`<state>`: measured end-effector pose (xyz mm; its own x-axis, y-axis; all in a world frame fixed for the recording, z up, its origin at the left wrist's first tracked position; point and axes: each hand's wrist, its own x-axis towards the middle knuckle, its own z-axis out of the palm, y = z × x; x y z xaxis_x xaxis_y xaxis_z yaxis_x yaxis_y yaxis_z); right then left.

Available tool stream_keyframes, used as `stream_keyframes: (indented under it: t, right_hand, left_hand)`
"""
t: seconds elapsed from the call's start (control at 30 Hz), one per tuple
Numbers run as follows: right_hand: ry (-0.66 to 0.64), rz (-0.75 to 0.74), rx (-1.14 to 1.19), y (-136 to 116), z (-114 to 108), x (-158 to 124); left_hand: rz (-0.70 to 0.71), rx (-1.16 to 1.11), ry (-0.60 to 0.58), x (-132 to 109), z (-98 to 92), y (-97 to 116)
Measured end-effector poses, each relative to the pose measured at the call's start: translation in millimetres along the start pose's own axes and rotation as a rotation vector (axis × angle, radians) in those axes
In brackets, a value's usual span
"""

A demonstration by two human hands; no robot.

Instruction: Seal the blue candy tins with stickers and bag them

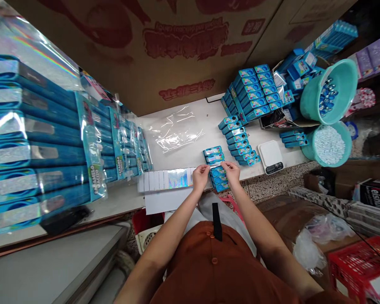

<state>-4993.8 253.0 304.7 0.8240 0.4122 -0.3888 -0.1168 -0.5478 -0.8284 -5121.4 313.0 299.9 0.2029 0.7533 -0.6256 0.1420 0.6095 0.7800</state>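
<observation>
Both my hands are above a short row of blue candy boxes at the table's front edge. Between the fingertips of my left hand and my right hand a thin whitish strip, apparently a sticker, is stretched across the row. Each hand pinches one end of it. More blue boxes in that row lie just below the strip, partly beside my right hand. Left of my left hand is a sheet of silvery, shiny stickers, lying at the table edge over a plain white sheet.
Clear plastic film lies on the white table. Stacked blue boxes, a row of boxes and a white scale are to the right, near two turquoise tubs. Wrapped box packs stand left; a cardboard carton stands behind.
</observation>
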Motion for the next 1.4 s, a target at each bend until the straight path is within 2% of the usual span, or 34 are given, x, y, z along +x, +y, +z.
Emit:
stream_keyframes:
  t: [0.1, 0.27, 0.97, 1.13, 1.27, 1.4]
  right_hand:
    - [-0.007, 0.047, 0.036, 4, 1, -1]
    - [0.004, 0.041, 0.028, 2, 2, -3]
    - [-0.002, 0.094, 0.095, -2, 5, -3]
    - [0.005, 0.020, -0.048, 4, 8, -1]
    - [0.113, -0.041, -0.168, 4, 10, -2]
    - [0.111, -0.030, -0.200, 1, 11, -2]
  left_hand:
    - [0.010, 0.005, -0.003, 1, -1.1, -7]
    - [0.022, -0.013, -0.009, 2, -2.1, -15]
    - [-0.019, -0.115, -0.026, 10, 0.3, -20]
    - [-0.057, -0.133, -0.036, 9, 3.5, -19]
    - [-0.087, -0.183, -0.030, 7, 7.3, -22]
    - [-0.207, -0.194, 0.015, 6, 16.7, -32]
